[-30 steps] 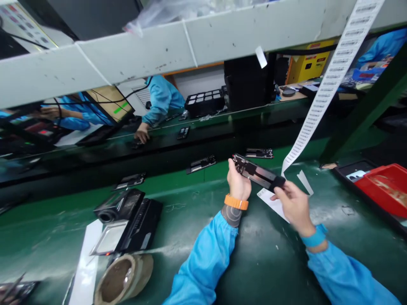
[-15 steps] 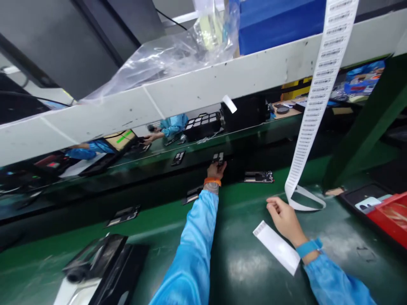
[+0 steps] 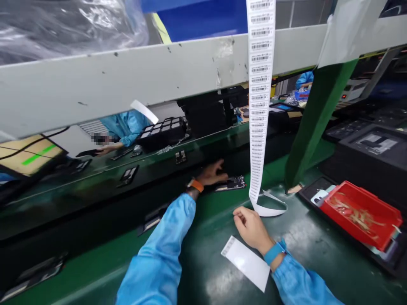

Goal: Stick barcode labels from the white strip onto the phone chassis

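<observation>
My left hand [image 3: 212, 173], orange band at its wrist, reaches over the edge of the dark belt with its fingers apart. Just under those fingertips lies an opened phone body [image 3: 237, 183] with its board showing; touching or not I cannot tell. My right hand [image 3: 251, 226], in a blue wrist strap, hovers low with curled fingers, and whatever they might hold is hidden. Close to it hangs a long strip of barcode labels [image 3: 258, 123], its end looped on the bench. A white label sheet [image 3: 248, 262] lies below that hand. A small phone part [image 3: 180, 157] rests on the belt.
More phone bodies lie on the belt [image 3: 128, 175] and along the green ledge [image 3: 154, 218]. A red bin [image 3: 362, 214] of rubber bands stands at right beside a green post [image 3: 321, 123]. A white shelf beam [image 3: 127, 80] crosses overhead. A co-worker in blue [image 3: 127, 127] sits across.
My left hand has let go of the phone part, which stays on the belt, and moved right to the opened phone body. My right hand keeps its curl. The view has swung right.
</observation>
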The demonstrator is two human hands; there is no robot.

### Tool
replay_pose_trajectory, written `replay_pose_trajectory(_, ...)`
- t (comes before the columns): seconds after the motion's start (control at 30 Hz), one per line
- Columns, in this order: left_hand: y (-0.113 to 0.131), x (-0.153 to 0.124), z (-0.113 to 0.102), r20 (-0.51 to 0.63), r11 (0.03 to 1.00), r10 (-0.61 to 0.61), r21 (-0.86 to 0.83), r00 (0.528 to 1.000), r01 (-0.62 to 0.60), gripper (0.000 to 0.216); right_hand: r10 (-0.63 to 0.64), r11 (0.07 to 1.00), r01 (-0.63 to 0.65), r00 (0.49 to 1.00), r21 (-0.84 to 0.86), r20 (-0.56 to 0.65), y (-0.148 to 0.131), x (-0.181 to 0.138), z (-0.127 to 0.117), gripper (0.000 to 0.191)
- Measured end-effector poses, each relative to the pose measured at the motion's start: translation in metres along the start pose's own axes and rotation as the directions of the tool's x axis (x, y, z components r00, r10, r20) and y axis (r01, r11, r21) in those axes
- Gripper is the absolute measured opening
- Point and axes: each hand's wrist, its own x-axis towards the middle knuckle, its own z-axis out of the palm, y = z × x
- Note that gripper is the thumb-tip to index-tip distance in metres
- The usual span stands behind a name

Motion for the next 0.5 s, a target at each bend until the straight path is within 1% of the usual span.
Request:
replay_pose_trajectory(0.07, 0.016, -0.008, 0.023, 0.130, 0.994, 0.016, 0.107, 0.991, -0.030, 0.098, 0.006, 1.000, -0.006, 1.000, 0.018, -0.007, 0.001, 0.000, 0.000, 0.010)
replay_pose_trajectory(0.1, 0.024, -0.011, 0.031, 0.170, 0.987, 0.007, 0.157, 0.985, -0.034, 0.103, 0.009, 1.000, -0.009, 1.000, 0.030, -0.012, 0.002, 0.000, 0.000, 0.010)
replay_pose_trajectory(0.13, 0.033, -0.013, 0.035, 0.188, 0.979, -0.011, 0.204, 0.982, -0.028, 0.105, 0.014, 0.999, -0.013, 1.000, 0.043, -0.018, 0.003, 0.000, -0.001, 0.010)
replay_pose_trajectory(0.17, 0.041, -0.015, 0.037, 0.191, 0.970, -0.034, 0.243, 0.981, -0.014, 0.101, 0.022, 0.998, -0.020, 0.999, 0.058, -0.027, 0.004, 0.000, -0.002, 0.010)
replay_pose_trajectory(0.23, 0.058, -0.024, 0.032, 0.157, 0.954, -0.080, 0.299, 0.984, 0.030, 0.084, 0.046, 0.994, -0.041, 0.997, 0.097, -0.055, 0.009, 0.000, -0.004, 0.014)
replay_pose_trajectory(0.3, 0.075, -0.046, 0.027, 0.067, 0.938, -0.123, 0.334, 0.990, 0.094, 0.070, 0.078, 0.987, -0.063, 0.992, 0.146, -0.103, 0.014, 0.000, -0.004, 0.021)
replay_pose_trajectory(0.37, 0.091, -0.080, 0.029, -0.068, 0.921, -0.154, 0.351, 0.986, 0.169, 0.066, 0.105, 0.976, -0.072, 0.983, 0.207, -0.153, 0.016, 0.001, 0.000, 0.033)
replay_pose_trajectory(0.4, 0.097, -0.100, 0.034, -0.146, 0.918, -0.165, 0.338, 0.975, 0.206, 0.066, 0.120, 0.962, -0.075, 0.980, 0.264, -0.158, 0.015, 0.001, 0.003, 0.042)
replay_pose_trajectory(0.43, 0.102, -0.122, 0.042, -0.219, 0.921, -0.171, 0.311, 0.961, 0.234, 0.066, 0.133, 0.940, -0.081, 0.982, 0.333, -0.135, 0.013, 0.000, 0.007, 0.049)
replay_pose_trajectory(0.47, 0.105, -0.142, 0.050, -0.325, 0.949, -0.175, 0.197, 0.929, 0.247, 0.065, 0.142, 0.911, -0.095, 0.986, 0.401, -0.088, 0.009, -0.001, 0.012, 0.053)
replay_pose_trajectory(0.5, 0.107, -0.162, 0.058, -0.389, 0.961, -0.204, 0.095, 0.898, 0.259, 0.065, 0.146, 0.882, -0.120, 0.989, 0.456, -0.024, 0.005, -0.002, 0.017, 0.053)
